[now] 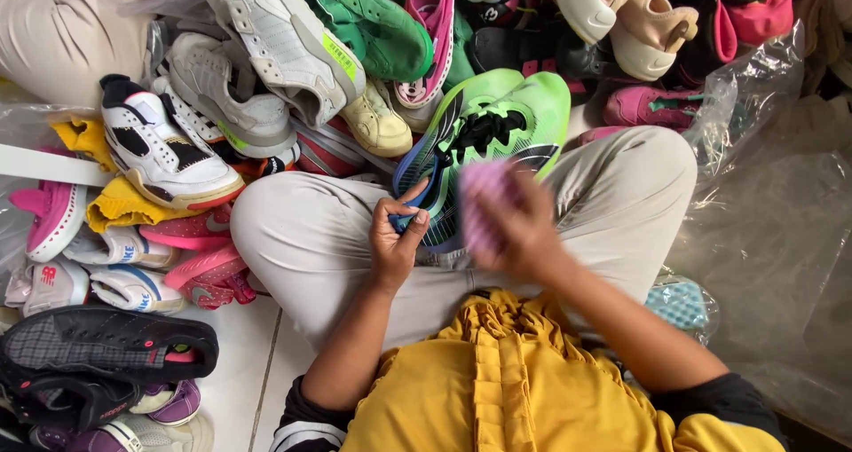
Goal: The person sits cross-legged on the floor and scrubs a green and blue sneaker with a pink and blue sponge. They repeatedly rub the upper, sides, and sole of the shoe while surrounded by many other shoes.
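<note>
While my left hand [393,239] pinches the green sneaker [497,137] on my lap and my right hand [519,230] grips a blurred purple cloth [484,205], hard wiping could twist the sneaker loose.

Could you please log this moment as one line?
left hand: holds green sneaker heel | right hand: pink cloth on sneaker, blurred

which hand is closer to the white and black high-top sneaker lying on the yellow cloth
Left. The left hand, gripping the bright green sneaker, lies nearer the white and black high-top sneaker; the right hand is farther away.
</note>
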